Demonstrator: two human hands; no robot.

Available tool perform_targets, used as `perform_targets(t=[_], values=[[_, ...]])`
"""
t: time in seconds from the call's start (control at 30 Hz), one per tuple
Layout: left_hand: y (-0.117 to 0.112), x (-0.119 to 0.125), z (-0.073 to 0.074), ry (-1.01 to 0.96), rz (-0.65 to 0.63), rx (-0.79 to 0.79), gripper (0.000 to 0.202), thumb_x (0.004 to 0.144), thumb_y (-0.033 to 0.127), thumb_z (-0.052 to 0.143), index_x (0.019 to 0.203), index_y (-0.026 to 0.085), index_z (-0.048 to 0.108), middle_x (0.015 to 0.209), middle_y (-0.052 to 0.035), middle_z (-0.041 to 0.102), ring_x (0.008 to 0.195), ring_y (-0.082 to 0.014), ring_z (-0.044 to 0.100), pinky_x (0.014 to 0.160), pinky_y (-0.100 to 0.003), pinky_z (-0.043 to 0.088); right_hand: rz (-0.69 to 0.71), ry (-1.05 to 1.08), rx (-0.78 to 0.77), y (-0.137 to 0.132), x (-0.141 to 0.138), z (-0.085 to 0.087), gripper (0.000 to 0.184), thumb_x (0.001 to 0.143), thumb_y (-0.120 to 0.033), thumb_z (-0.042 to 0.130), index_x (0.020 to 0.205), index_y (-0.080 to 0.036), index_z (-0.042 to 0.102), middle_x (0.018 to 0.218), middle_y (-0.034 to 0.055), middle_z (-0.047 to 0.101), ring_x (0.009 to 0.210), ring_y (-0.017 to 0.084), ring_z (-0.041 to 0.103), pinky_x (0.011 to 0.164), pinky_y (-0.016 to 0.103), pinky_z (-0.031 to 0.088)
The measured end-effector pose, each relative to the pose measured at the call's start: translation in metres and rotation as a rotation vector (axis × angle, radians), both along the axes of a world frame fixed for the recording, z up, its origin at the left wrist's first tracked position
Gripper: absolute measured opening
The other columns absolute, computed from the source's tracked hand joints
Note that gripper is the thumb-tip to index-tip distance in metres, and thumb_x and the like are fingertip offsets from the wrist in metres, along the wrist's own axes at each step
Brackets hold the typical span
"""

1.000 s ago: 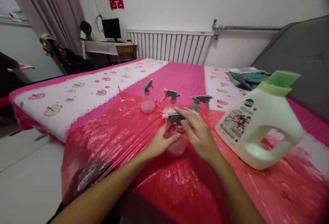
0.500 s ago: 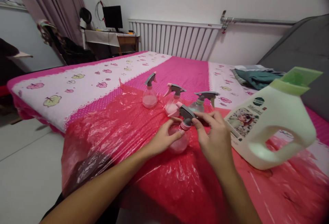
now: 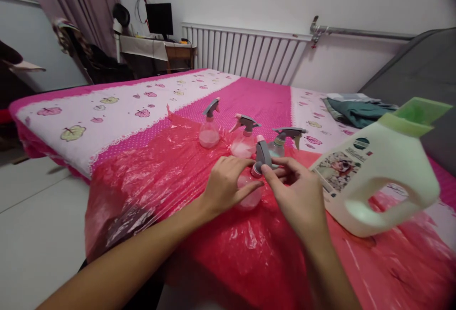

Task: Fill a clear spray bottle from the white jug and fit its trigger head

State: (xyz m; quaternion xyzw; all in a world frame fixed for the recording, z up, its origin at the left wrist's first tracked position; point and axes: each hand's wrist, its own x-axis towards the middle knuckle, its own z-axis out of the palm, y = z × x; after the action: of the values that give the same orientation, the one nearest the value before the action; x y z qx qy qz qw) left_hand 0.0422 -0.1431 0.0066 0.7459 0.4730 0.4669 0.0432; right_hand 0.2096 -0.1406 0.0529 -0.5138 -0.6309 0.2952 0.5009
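Note:
A small pink spray bottle point(image 3: 249, 195) stands on the red plastic sheet point(image 3: 171, 186) in front of me. My left hand point(image 3: 226, 184) is wrapped round its round body. My right hand point(image 3: 297, 196) pinches the collar just under its grey trigger head point(image 3: 262, 152), which points away from me. Three more spray bottles stand behind it: a pink one point(image 3: 209, 127) at the left, another pink one point(image 3: 243, 136) in the middle, a greenish one point(image 3: 283, 140) at the right.
A large white detergent jug point(image 3: 383, 172) with a green cap stands at the right on the sheet. The sheet covers a pink and white bed point(image 3: 117, 110). Folded clothes point(image 3: 356, 108) lie near the grey headboard. A radiator, desk and monitor line the far wall.
My right hand has gone from resting over the trigger head to pinching its collar, and the head has turned from sideways to pointing away. My left hand has closed further round the bottle.

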Motion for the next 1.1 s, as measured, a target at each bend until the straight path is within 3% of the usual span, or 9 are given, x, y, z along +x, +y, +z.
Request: perform_targets(t=[0.2, 0.37, 0.47, 0.57, 0.7, 0.77, 0.87, 0.97, 1.1], values=[[0.007, 0.009, -0.003, -0.094, -0.002, -0.032, 0.033, 0.101, 0.049, 0.064, 0.113, 0.02, 0.076, 0.109, -0.0116, 0.082, 0.1, -0.0302, 0.073, 0.089, -0.043, 0.048, 0.015, -0.025, -0.006, -0.002, 0.003, 0.001, 0.035, 0.081, -0.05, 0.078, 0.097, -0.019, 0.076, 0.072, 0.0043, 0.074, 0.063, 0.02, 0.067, 0.064, 0.035, 0.054], [0.005, 0.003, -0.002, -0.089, -0.159, -0.087, 0.033, 0.102, 0.044, 0.062, 0.124, 0.021, 0.073, 0.117, -0.0118, 0.08, 0.105, -0.031, 0.071, 0.096, -0.045, 0.05, 0.066, -0.011, 0.065, -0.002, 0.005, 0.0, 0.034, 0.096, -0.051, 0.061, 0.111, -0.022, 0.071, 0.103, 0.0097, 0.076, 0.091, 0.024, 0.072, 0.084, 0.043, 0.058], [0.005, -0.001, 0.003, -0.085, -0.297, -0.159, 0.033, 0.104, 0.04, 0.056, 0.13, 0.023, 0.07, 0.122, -0.0119, 0.077, 0.11, -0.0303, 0.07, 0.101, -0.045, 0.05, 0.025, -0.012, 0.172, -0.002, 0.005, -0.001, 0.043, 0.095, -0.047, 0.063, 0.132, -0.025, 0.061, 0.129, 0.013, 0.067, 0.115, 0.027, 0.068, 0.096, 0.046, 0.057], [0.007, -0.005, 0.006, -0.118, -0.411, -0.215, 0.032, 0.107, 0.038, 0.053, 0.129, 0.023, 0.069, 0.127, -0.0121, 0.075, 0.117, -0.0293, 0.069, 0.104, -0.043, 0.051, 0.09, -0.035, 0.184, -0.002, 0.005, -0.002, 0.055, 0.096, -0.047, 0.064, 0.147, -0.03, 0.051, 0.146, 0.0117, 0.061, 0.128, 0.028, 0.063, 0.107, 0.05, 0.053], [0.01, -0.007, 0.005, -0.184, -0.467, -0.274, 0.031, 0.108, 0.039, 0.05, 0.127, 0.022, 0.068, 0.129, -0.0122, 0.074, 0.121, -0.0283, 0.068, 0.107, -0.042, 0.051, 0.152, -0.143, 0.183, -0.001, 0.006, -0.002, 0.039, 0.1, -0.052, 0.058, 0.131, -0.03, 0.065, 0.127, 0.0087, 0.071, 0.116, 0.028, 0.067, 0.106, 0.052, 0.051], [0.011, -0.006, 0.0, -0.211, -0.482, -0.299, 0.032, 0.108, 0.04, 0.05, 0.127, 0.021, 0.067, 0.13, -0.0131, 0.073, 0.122, -0.0292, 0.068, 0.108, -0.044, 0.051, 0.122, -0.187, 0.215, 0.0, 0.007, -0.002, 0.039, 0.099, -0.056, 0.059, 0.124, -0.028, 0.069, 0.12, 0.0096, 0.072, 0.112, 0.029, 0.067, 0.104, 0.053, 0.05], [0.011, -0.001, -0.006, -0.267, -0.504, -0.322, 0.039, 0.101, 0.043, 0.066, 0.134, 0.022, 0.064, 0.138, -0.0136, 0.07, 0.128, -0.0322, 0.066, 0.112, -0.047, 0.049, 0.049, -0.245, 0.236, 0.001, 0.006, -0.004, 0.046, 0.096, -0.063, 0.06, 0.12, -0.025, 0.071, 0.114, 0.0113, 0.074, 0.106, 0.032, 0.066, 0.102, 0.055, 0.048], [0.01, 0.005, -0.01, -0.378, -0.437, -0.32, 0.049, 0.095, 0.042, 0.074, 0.139, 0.025, 0.061, 0.137, -0.0124, 0.071, 0.127, -0.0319, 0.067, 0.111, -0.046, 0.05, 0.004, -0.285, 0.223, 0.001, 0.007, -0.004, 0.054, 0.095, -0.071, 0.057, 0.12, -0.025, 0.071, 0.109, 0.012, 0.076, 0.102, 0.033, 0.067, 0.1, 0.057, 0.048], [0.011, 0.007, -0.011, -0.429, -0.429, -0.32, 0.035, 0.099, 0.041, 0.067, 0.13, 0.024, 0.067, 0.128, -0.0114, 0.075, 0.119, -0.0313, 0.069, 0.108, -0.046, 0.052, 0.043, -0.27, 0.176, -0.006, 0.009, 0.003, 0.059, 0.095, -0.073, 0.054, 0.132, -0.028, 0.065, 0.121, 0.0118, 0.077, 0.105, 0.033, 0.07, 0.096, 0.053, 0.051]])
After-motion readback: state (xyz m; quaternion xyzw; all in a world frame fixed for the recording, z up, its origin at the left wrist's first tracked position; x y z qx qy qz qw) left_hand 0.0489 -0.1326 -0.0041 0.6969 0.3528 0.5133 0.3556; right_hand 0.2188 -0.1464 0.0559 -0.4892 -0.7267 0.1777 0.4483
